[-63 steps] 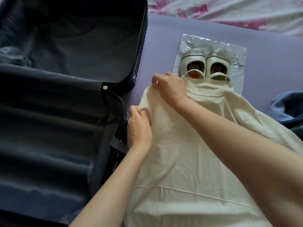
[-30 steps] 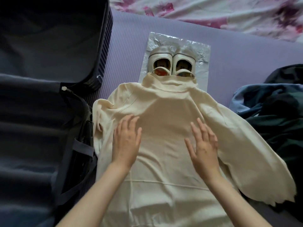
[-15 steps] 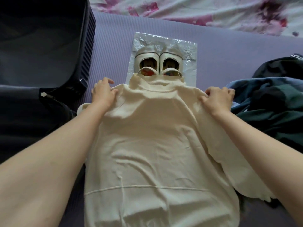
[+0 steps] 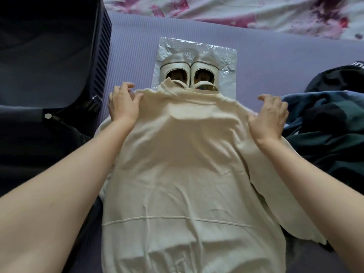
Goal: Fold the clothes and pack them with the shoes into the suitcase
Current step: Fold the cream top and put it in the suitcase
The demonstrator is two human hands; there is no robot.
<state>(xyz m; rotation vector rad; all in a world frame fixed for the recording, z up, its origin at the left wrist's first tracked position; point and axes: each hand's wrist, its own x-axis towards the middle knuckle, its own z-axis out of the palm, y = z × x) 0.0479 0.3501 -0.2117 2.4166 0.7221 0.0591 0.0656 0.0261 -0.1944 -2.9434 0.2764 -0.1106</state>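
A lavender ribbed mat [image 4: 275, 62] covers the surface across the middle of the frame and carries every item in view. Along the top edge lies a white sheet with pink floral print [image 4: 236, 10], creased, its lower border meeting the far edge of the mat. A cream sweater [image 4: 177, 154] lies flat and lengthwise in the centre, collar toward the top of the frame, hem running off the bottom edge, with shallow wrinkles across the body and a horizontal seam in the lower part. The left hand [image 4: 123, 106] pinches the sweater's shoulder at centre left, fingers curled around the fabric edge. The right hand [image 4: 268, 117] grips the opposite shoulder at centre right, fingers bent and closed on the cloth; the sleeve on that side spreads out toward the lower right. Just above the collar, a pair of cream shoes [image 4: 190, 72] stands side by side on a crinkled clear plastic bag [image 4: 222, 56], toes pointing to the top of the frame; the collar overlaps their heel straps. An open dark suitcase [image 4: 49, 75] fills the left side, its ribbed shell wall upright at upper left and its dark lining extending down the left edge, touching the sweater's left side. A heap of dark blue and green clothes [image 4: 325, 125] rests at the right edge, beside the right hand.
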